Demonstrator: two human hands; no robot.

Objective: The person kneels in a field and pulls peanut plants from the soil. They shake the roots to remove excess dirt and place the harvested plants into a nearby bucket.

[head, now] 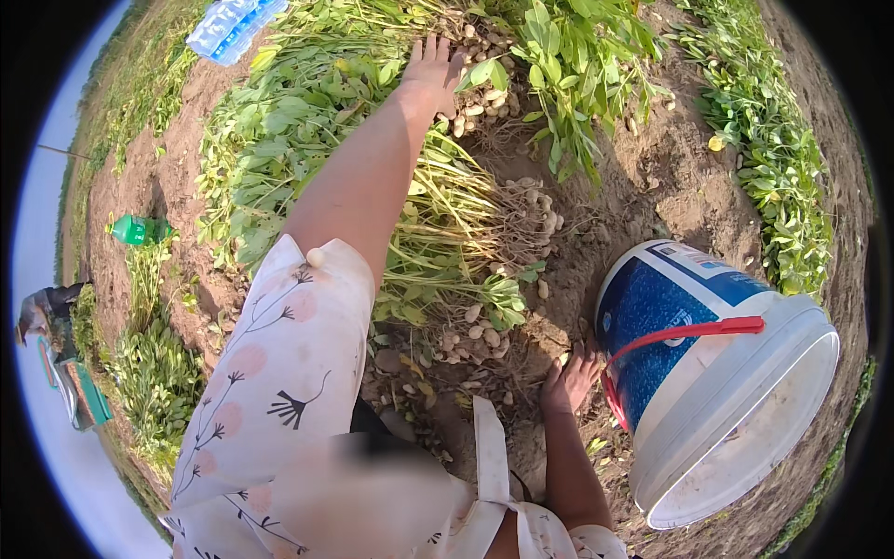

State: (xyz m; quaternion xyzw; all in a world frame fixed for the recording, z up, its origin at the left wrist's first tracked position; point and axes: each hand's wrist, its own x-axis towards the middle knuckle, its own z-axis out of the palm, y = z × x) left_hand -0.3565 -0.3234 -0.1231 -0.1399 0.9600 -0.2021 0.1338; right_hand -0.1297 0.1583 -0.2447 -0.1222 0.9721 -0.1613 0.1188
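My left hand [434, 75] reaches far forward and rests, fingers spread, on uprooted peanut plants. Beside it lies a cluster of peanut pods [492, 103] among roots. Nearer to me is a bunch of peanut plants [454, 199] with yellow-green stems, its roots and pods [538, 209] pointing right. More pods [482, 332] lie below that bunch. My right hand [574, 377] is down on the soil, fingers apart, close to a blue and white plastic bucket [663, 335] with a red handle [688, 330]. Neither hand visibly grips anything.
Leafy peanut plants [272, 161] are heaped on the left, with another row [775, 161] at the far right. A green plastic bottle [136, 229] and a blue-and-clear plastic pack [234, 28] lie farther left. A teal and dark object [73, 384] at the left rim is unclear.
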